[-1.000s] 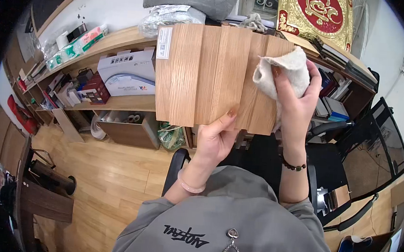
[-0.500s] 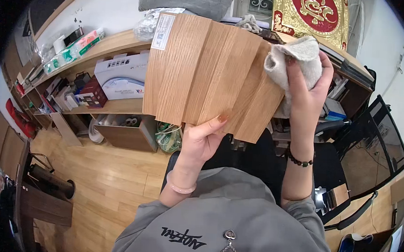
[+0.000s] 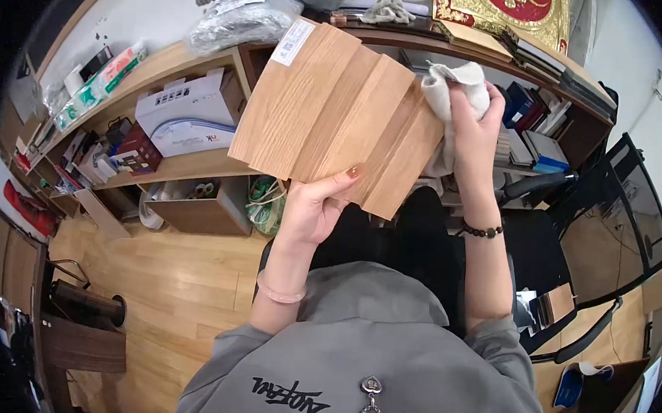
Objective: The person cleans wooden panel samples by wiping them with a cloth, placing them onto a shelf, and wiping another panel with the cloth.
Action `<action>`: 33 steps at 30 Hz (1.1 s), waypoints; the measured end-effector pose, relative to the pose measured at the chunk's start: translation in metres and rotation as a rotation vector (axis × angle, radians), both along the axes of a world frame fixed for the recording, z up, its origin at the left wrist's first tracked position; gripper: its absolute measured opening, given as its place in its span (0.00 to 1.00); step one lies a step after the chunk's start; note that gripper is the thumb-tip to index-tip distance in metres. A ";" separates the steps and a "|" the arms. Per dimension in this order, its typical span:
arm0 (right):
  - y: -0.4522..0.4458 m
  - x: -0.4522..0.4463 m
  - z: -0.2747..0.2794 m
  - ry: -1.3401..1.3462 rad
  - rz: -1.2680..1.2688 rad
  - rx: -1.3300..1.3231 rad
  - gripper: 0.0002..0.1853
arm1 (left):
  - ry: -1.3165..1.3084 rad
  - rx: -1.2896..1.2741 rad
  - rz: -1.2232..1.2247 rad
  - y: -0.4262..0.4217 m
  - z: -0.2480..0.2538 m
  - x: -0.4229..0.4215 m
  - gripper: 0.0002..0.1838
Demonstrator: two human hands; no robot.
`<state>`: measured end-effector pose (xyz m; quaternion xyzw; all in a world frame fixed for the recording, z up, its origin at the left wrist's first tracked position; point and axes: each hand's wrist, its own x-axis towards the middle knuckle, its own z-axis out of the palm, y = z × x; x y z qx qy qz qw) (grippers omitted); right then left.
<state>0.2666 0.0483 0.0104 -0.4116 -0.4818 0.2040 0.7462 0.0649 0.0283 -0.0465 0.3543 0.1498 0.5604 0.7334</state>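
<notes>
A ridged light-brown wooden panel (image 3: pixel 337 115) with a white label (image 3: pixel 292 41) at its upper left corner is held up, tilted, in front of me. My left hand (image 3: pixel 314 209) grips its lower edge, thumb on the front face and the other fingers partly hidden behind. My right hand (image 3: pixel 478 128) pinches a whitish cloth (image 3: pixel 458 93) at the panel's right edge. Part of the cloth hangs down behind that hand. Whether the cloth touches the panel's face is hard to tell.
Behind stand wooden shelves (image 3: pixel 188 169) with a white box (image 3: pixel 188 116) and a plastic-wrapped bundle (image 3: pixel 244 24). A red and gold panel (image 3: pixel 506 11) lies at the top right. A black mesh chair (image 3: pixel 622 219) is at the right, beside books (image 3: pixel 546 150).
The wooden panel has tilted further clockwise and shifted left with my left hand. My right hand and the cloth moved right, then back left. The view has shifted slightly.
</notes>
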 end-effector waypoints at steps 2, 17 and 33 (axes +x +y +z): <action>0.002 0.004 -0.031 -0.019 -0.022 -0.102 0.31 | -0.004 -0.101 0.010 0.014 -0.012 0.008 0.22; 0.041 0.076 -0.225 0.850 0.627 -0.632 0.20 | 0.194 -0.548 -0.257 0.150 -0.124 0.044 0.21; 0.194 0.116 -0.253 0.899 0.529 -0.785 0.16 | 0.229 -0.679 -0.266 0.328 -0.159 0.098 0.25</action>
